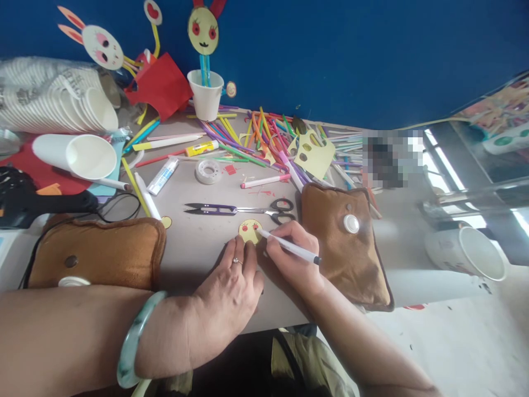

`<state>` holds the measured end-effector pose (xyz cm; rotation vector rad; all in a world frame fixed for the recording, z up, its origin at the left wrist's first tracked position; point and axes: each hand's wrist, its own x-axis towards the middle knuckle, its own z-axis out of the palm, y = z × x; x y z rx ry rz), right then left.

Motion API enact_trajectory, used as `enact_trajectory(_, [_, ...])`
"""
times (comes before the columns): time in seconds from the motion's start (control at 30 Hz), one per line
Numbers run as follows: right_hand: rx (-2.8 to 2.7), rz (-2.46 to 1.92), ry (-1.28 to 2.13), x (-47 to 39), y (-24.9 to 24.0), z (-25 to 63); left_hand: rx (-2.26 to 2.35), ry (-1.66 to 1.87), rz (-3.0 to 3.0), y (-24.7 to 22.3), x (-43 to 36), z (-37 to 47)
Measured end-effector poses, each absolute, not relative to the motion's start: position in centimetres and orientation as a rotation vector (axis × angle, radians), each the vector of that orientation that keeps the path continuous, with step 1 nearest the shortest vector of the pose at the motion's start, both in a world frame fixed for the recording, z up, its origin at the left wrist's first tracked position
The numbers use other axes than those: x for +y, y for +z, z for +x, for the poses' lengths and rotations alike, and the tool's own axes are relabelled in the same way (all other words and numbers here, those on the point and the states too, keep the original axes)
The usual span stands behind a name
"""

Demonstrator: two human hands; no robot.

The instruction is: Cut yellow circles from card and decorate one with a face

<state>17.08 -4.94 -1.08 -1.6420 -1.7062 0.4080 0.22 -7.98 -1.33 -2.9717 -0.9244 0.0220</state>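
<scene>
A small round yellow paper face (249,230) with two red eyes lies flat on the grey table (182,259). Fingertips of my left hand (231,281) rest on its lower edge, the fingers spread and the palm down. My right hand (294,255) is closed round a white pen (294,249) with a dark end. The pen's tip touches the face near its right eye. Just behind the face lie the thread snips (210,209) and the scissors (273,211). Part of the face's lower edge is hidden under my left fingers.
Brown pouches (99,248) (345,242) flank my hands. Colourful sticks (256,132), a tape roll (208,171) and markers (265,181) lie behind. Paper cups (91,156) and a black glue gun (45,201) are at left. A white cup (206,99) holds a face figure (203,30).
</scene>
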Motion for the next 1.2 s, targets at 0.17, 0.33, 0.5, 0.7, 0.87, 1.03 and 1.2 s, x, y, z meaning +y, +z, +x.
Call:
enact_trajectory(0.17, [-1.715, -1.651, 0.42, -4.95, -1.06, 17.09, -0.925, 0.017, -2.978, -1.52, -7.98, 0.22])
enact_trajectory(0.33, [-1.711, -1.644, 0.435, -4.93, -0.92, 17.02, -0.941, -0.01, -2.987, -1.49, -8.0, 0.17])
enact_trajectory(0.5, [-1.689, -1.663, 0.452, -4.95, -0.83, 16.97, -0.928, -0.002, -2.973, -1.33, -8.07, 0.33])
enact_trajectory(0.7, [-1.673, -1.666, 0.418, -4.89, -0.82, 17.05, -0.916, -0.021, -2.945, -1.32, -8.12, 0.36])
enact_trajectory(0.87, [-1.688, -1.637, 0.418, -4.93, -1.01, 17.13, -0.914, -0.012, -2.944, -1.23, -8.11, 0.21])
enact_trajectory(1.03, [-1.692, -1.64, 0.437, -5.03, -0.92, 17.05, -0.916, -0.009, -2.954, -1.14, -7.97, 0.22])
enact_trajectory(1.2, [-1.698, -1.644, 0.442, -4.93, -0.83, 17.01, -0.912, 0.006, -2.958, -1.2, -7.95, 0.23])
